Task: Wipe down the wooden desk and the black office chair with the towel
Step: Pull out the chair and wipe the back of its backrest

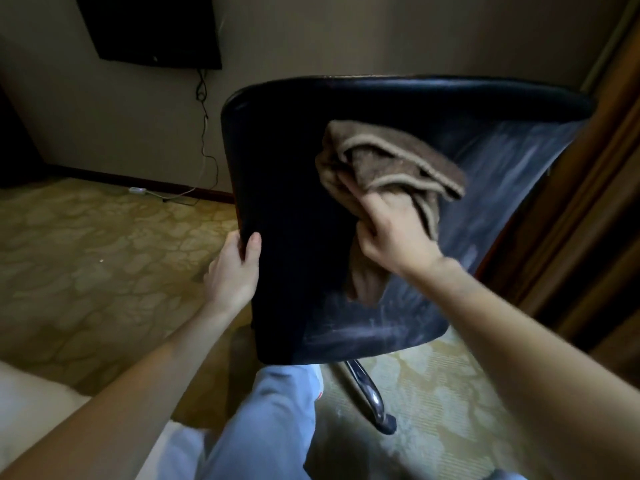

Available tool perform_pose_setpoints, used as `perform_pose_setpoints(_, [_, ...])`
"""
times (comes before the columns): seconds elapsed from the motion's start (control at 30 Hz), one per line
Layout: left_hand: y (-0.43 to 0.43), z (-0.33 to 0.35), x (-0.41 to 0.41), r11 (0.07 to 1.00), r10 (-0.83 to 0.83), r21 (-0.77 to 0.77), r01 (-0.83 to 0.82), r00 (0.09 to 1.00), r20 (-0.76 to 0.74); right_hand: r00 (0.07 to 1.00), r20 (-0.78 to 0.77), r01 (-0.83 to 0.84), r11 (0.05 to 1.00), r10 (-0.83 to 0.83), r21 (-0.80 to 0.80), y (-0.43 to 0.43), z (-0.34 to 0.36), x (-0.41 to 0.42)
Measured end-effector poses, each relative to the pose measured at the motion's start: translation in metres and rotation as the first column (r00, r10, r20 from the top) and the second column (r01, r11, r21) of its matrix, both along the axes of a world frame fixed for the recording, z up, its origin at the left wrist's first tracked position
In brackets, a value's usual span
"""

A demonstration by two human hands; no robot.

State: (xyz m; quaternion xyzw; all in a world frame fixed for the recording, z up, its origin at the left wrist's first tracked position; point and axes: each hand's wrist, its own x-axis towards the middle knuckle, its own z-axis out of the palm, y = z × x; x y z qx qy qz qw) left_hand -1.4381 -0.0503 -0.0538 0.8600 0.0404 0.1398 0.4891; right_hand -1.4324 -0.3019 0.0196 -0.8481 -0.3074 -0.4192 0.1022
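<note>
right hand gripped bunched brown terry towel against black leather chair backrest | towel trailed below fist | left hand clasped backrest's left edge

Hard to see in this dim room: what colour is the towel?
The towel is brown with a paler beige hem, clearest in the head view.

The patterned carpet carries the chair's chrome leg

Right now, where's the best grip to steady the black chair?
Left edge of the black chair back, from the left: it's a thin panel, so the left hand wraps it, thumb on the near face, clear of the towel.
</note>
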Motion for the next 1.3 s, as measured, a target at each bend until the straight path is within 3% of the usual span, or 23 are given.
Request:
perform_pose_setpoints(0.07, [-0.002, -0.003, 0.003, 1.000, 0.014, -0.020, -0.013, 1.000, 0.011, 0.993, -0.113, 0.026, 1.000, -0.025, 0.014, 0.007, -0.033, 0.001])
perform_pose_setpoints(0.2, [-0.004, -0.008, 0.008, 0.996, 0.013, -0.085, -0.011, 1.000, 0.024, 0.984, -0.174, 0.039, 0.999, -0.041, -0.017, 0.024, -0.106, 0.009])
perform_pose_setpoints(0.37, [0.012, -0.011, 0.020, 0.990, -0.063, -0.126, 0.065, 0.998, 0.020, 0.932, -0.360, -0.064, 0.965, -0.033, -0.254, 0.018, -0.173, 0.010])
perform_pose_setpoints(0.47, [0.019, -0.016, 0.025, 0.988, -0.068, -0.134, 0.073, 0.997, 0.043, 0.906, -0.424, -0.152, 0.947, 0.018, -0.284, 0.011, -0.175, 0.004])
perform_pose_setpoints(0.57, [0.021, -0.022, 0.028, 0.990, -0.032, -0.137, 0.039, 0.998, 0.054, 0.939, -0.323, -0.186, 0.962, 0.115, -0.198, 0.007, -0.160, -0.001])
perform_pose_setpoints(0.7, [0.018, -0.027, 0.029, 0.989, 0.009, -0.147, -0.003, 0.999, 0.043, 0.991, 0.036, -0.133, 0.991, 0.132, 0.027, -0.001, -0.116, -0.016])
perform_pose_setpoints(0.9, [0.015, -0.023, 0.025, 0.965, -0.097, -0.252, 0.075, 0.992, -0.075, 0.951, 0.288, -0.106, 0.994, 0.112, -0.034, -0.008, -0.002, -0.023])
perform_pose_setpoints(1.03, [0.007, -0.024, 0.020, 0.945, -0.147, -0.303, 0.125, 0.988, -0.052, 0.943, 0.323, -0.091, 0.996, 0.081, 0.015, -0.012, 0.049, -0.006])
perform_pose_setpoints(1.17, [-0.009, -0.028, 0.023, 0.936, -0.052, -0.349, 0.046, 0.999, -0.008, 0.879, 0.441, 0.177, 0.983, -0.178, 0.044, -0.013, 0.041, 0.009])
perform_pose_setpoints(1.3, [-0.020, -0.039, 0.026, 0.934, 0.035, -0.357, -0.004, 0.996, 0.080, 0.925, 0.351, 0.112, 0.987, -0.145, 0.115, -0.006, 0.017, 0.022])
